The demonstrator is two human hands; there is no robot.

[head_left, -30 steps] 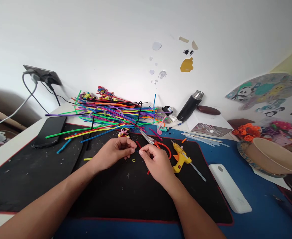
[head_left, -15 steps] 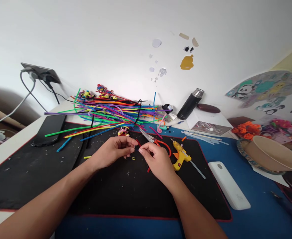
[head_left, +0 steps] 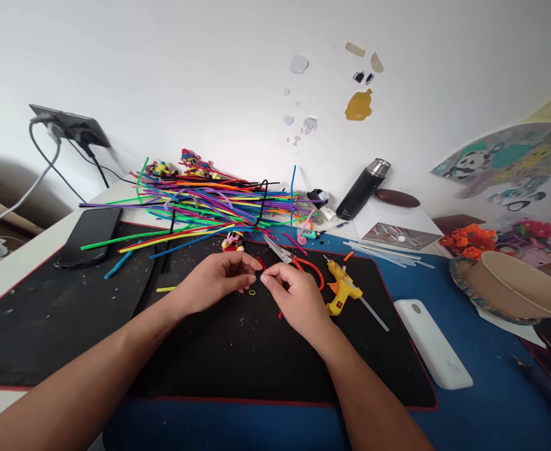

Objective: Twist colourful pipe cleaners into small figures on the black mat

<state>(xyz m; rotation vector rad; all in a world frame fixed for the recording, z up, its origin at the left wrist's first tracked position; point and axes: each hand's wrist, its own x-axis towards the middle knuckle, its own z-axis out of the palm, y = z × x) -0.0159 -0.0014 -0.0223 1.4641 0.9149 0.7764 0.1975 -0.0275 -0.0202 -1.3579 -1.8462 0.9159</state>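
Note:
Over the black mat (head_left: 256,351), my left hand (head_left: 221,279) and my right hand (head_left: 291,291) face each other, fingertips almost touching. Thumb and fingers are pinched on both; whatever lies between them is too small and dark to make out. Just beneath the fingertips is a small yellow ring (head_left: 252,292). Beyond my left hand stands a small colourful figure (head_left: 232,242). Scissors with orange-red handles (head_left: 313,270) lie behind my right hand, which partly covers them. A short red pipe cleaner end (head_left: 280,314) shows beside that hand.
Many pipe cleaners (head_left: 219,203) are piled along the wall. To the right are a yellow glue gun (head_left: 343,288), glue sticks (head_left: 383,252), a white power bank (head_left: 432,343) and a black flask (head_left: 362,190). A phone (head_left: 91,237) lies left; a bowl (head_left: 514,285) stands far right.
The camera view has shifted slightly, so the scene sits a little higher. My fingertips have come a bit closer together; both hands keep their pinch.

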